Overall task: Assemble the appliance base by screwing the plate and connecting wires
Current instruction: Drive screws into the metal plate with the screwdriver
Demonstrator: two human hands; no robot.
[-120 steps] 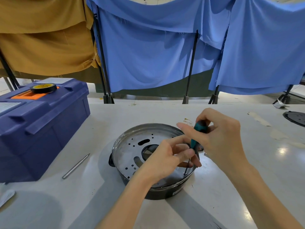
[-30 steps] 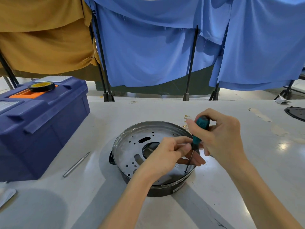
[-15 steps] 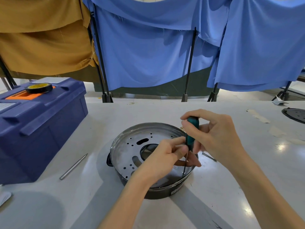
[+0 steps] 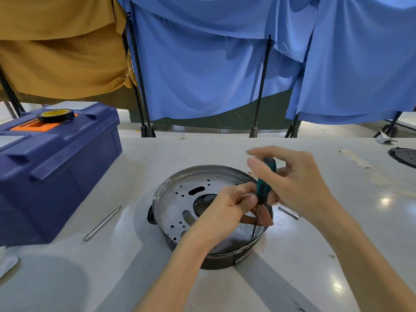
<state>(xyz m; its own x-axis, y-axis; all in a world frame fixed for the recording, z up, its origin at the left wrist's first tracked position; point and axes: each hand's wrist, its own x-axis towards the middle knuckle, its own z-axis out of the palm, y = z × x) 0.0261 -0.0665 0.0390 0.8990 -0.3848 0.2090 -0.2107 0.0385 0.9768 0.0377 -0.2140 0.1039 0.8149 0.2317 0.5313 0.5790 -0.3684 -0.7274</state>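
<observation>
A round black appliance base [image 4: 225, 260] sits mid-table with a perforated metal plate [image 4: 177, 203] lying in its top. My right hand [image 4: 295, 183] holds the teal handle of a screwdriver [image 4: 264, 188]; the fingers look blurred. The screwdriver's thin shaft runs down to a screw [image 4: 253, 234] near the plate's front right rim. My left hand [image 4: 229, 208] pinches the lower end of the handle, its fingers lying over the plate. No wires are visible.
A dark blue toolbox [image 4: 56, 167] stands at the left with a roll of black tape [image 4: 55, 115] on its lid. A loose metal rod [image 4: 102, 223] lies beside it and another [image 4: 288, 212] lies right of the base. A black disc [image 4: 404, 156] sits at the far right edge.
My right hand's fingers have shifted round the screwdriver handle as it turns. The screwdriver tip stays on the same screw and my left hand keeps its hold.
</observation>
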